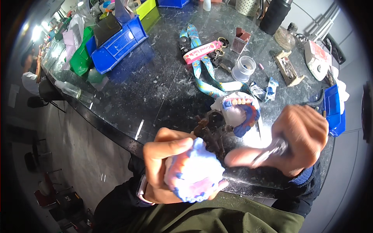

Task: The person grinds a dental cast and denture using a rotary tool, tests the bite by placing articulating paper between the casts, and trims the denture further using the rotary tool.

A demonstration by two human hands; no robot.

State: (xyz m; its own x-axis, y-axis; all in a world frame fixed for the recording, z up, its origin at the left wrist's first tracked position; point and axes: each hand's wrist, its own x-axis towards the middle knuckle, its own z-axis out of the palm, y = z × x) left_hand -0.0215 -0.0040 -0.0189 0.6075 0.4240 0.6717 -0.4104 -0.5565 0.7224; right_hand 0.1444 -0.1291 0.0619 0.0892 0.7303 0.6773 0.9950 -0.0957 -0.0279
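My left hand point(163, 155) grips a dental cast point(196, 173) of white plaster with blue and pink material around it, near the table's front edge. My right hand point(295, 139), smeared by motion, is closed on a slim metal tool point(276, 149) to the right of that cast. Just beyond my hands, a second dental cast point(239, 112) lies on the table with a row of teeth and blue material, attached to or beside a dark metal hinged frame point(210, 132).
A blue bin point(116, 46) and a green bin point(79, 56) stand back left, a blue tray point(332, 106) at right. A lanyard point(198, 73), clear cup point(243, 68), wooden holder point(287, 68) and black bottle point(274, 17) sit farther back. Another person point(31, 77) works at far left.
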